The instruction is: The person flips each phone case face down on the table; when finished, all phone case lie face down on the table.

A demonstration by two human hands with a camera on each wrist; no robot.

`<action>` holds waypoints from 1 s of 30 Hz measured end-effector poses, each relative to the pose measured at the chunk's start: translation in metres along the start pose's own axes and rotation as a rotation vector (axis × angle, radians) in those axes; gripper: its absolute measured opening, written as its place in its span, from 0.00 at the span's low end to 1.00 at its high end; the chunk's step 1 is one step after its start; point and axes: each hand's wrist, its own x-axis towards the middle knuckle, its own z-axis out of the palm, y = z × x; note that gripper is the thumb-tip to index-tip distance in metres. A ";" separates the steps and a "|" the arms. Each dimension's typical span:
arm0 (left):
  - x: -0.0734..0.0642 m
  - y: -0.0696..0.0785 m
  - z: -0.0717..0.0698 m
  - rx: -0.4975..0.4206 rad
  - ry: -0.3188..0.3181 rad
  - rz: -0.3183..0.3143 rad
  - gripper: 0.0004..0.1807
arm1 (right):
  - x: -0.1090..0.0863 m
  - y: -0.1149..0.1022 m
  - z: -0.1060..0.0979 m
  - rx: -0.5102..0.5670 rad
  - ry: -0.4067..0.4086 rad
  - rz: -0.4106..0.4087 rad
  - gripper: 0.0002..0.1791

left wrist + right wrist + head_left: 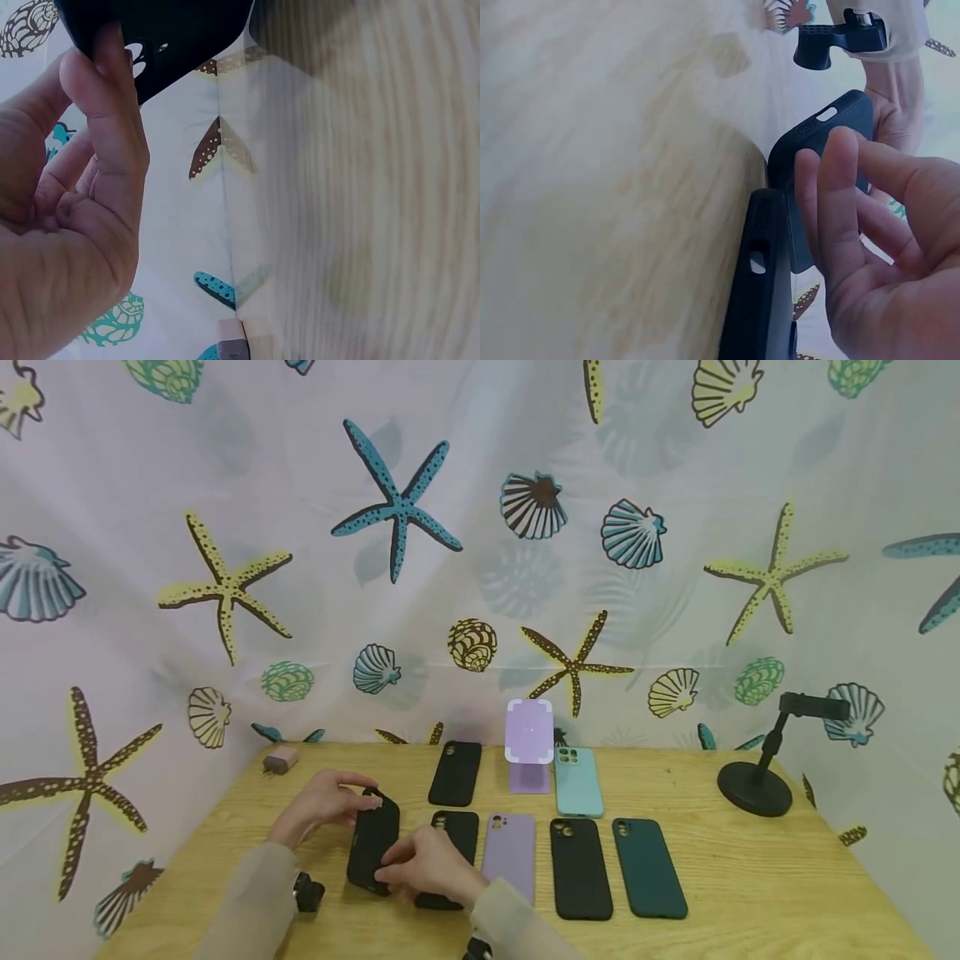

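A black phone case (373,842) is tilted up off the table at the left end of the front row. My left hand (327,806) grips it by its upper end. In the left wrist view, that hand (82,172) holds the dark case (187,37) near its camera cutouts. My right hand (431,864) is at the case's lower right corner, above another black case (459,835). From the right wrist, the fingers (838,187) appear in front of the tilted case (802,142); whether they touch it is unclear.
Rightward in the front row lie a lilac case (510,856), a black case (582,868) and a dark teal case (650,868). Behind are a black case (455,774), a lilac case on a stand (529,732) and a light blue case (578,782). A black stand (755,787) is far right; a small pink block (281,760), back left.
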 end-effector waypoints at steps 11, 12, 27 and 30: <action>-0.002 0.009 0.008 -0.026 0.040 -0.014 0.31 | 0.001 0.000 0.000 0.059 -0.001 -0.033 0.17; -0.003 0.010 0.009 -0.034 0.045 -0.015 0.31 | 0.001 0.001 0.000 0.064 0.001 -0.033 0.18; 0.000 0.010 0.015 -0.170 0.010 0.020 0.30 | -0.002 -0.002 -0.002 0.181 0.049 -0.025 0.25; 0.002 0.004 0.016 -0.213 -0.030 0.049 0.29 | -0.006 -0.003 -0.003 0.102 0.075 -0.074 0.26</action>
